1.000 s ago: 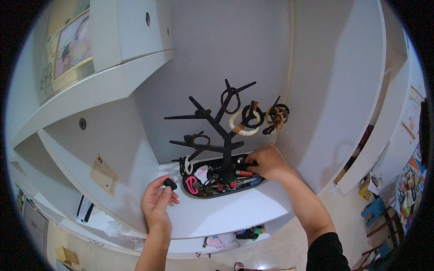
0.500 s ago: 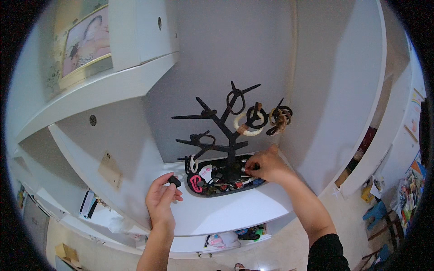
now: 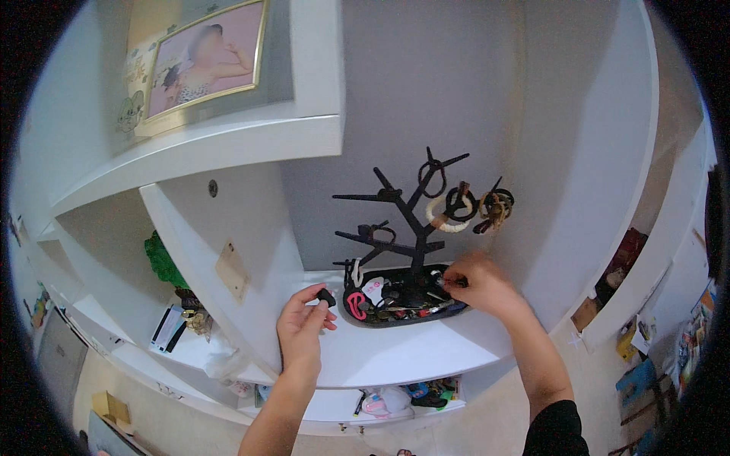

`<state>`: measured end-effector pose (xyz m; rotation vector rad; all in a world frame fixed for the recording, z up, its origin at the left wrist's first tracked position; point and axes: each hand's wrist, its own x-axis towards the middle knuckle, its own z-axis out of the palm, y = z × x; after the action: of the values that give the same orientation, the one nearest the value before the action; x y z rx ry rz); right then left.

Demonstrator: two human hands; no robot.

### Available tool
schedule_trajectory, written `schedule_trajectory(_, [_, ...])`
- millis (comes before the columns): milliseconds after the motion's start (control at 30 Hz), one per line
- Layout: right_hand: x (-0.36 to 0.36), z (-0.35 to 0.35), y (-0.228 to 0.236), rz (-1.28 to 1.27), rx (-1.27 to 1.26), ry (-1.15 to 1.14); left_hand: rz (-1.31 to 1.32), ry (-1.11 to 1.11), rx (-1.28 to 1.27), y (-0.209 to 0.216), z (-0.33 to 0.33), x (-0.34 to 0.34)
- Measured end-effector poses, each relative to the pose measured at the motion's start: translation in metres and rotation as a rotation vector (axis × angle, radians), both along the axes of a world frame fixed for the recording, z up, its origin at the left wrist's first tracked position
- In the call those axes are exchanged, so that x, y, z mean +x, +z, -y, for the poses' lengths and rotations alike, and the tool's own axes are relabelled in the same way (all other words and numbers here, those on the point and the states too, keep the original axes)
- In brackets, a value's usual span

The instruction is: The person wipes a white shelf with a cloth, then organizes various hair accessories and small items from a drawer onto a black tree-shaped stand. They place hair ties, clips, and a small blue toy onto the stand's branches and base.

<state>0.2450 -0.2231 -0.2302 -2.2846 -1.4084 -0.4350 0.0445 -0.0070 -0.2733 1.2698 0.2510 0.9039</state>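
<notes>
A black tree-shaped stand (image 3: 417, 235) rises from a dark oval tray (image 3: 395, 321) on the white shelf. Hair ties hang from its branches, among them a cream ring (image 3: 449, 224). The tray is filled with small items, with a pink hair tie (image 3: 355, 305) at its left end. Beside that end, my left hand (image 3: 303, 323) pinches a small black object (image 3: 326, 297) whose kind I cannot tell. My right hand (image 3: 487, 285) reaches over the tray's right end with its fingers drawn together. Whatever may be between those fingertips is too small to make out.
A framed picture (image 3: 209, 64) stands on a higher shelf at upper left. An upright panel (image 3: 228, 251) borders the left side. Below the front edge, a lower shelf (image 3: 323, 406) holds soft items. A cardboard box (image 3: 112, 408) sits on the floor at lower left.
The whole view has shifted, so the stand, tray and both hands appear farther right. Both hands keep nearly the same places relative to the tray.
</notes>
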Motion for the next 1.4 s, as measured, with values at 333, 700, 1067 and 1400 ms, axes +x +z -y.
schedule_trajectory(333, [-0.071, -0.043, 0.019, 0.185, 0.031, 0.281, 0.027, -0.011, -0.033, 0.003, 0.003, 0.001])
schedule_trajectory(700, [-0.056, -0.027, 0.008, 0.075, 0.149, 0.152, 0.024, -0.049, -0.005, -0.004, 0.0, 0.005])
schedule_trajectory(1067, [-0.049, -0.005, 0.006, 0.046, 0.217, 0.163, -0.242, 0.184, 0.626, -0.011, 0.009, 0.009])
schedule_trajectory(1400, [-0.021, 0.023, -0.014, 0.005, 0.379, 0.082, -0.317, 0.282, 1.149, -0.005, 0.017, 0.022])
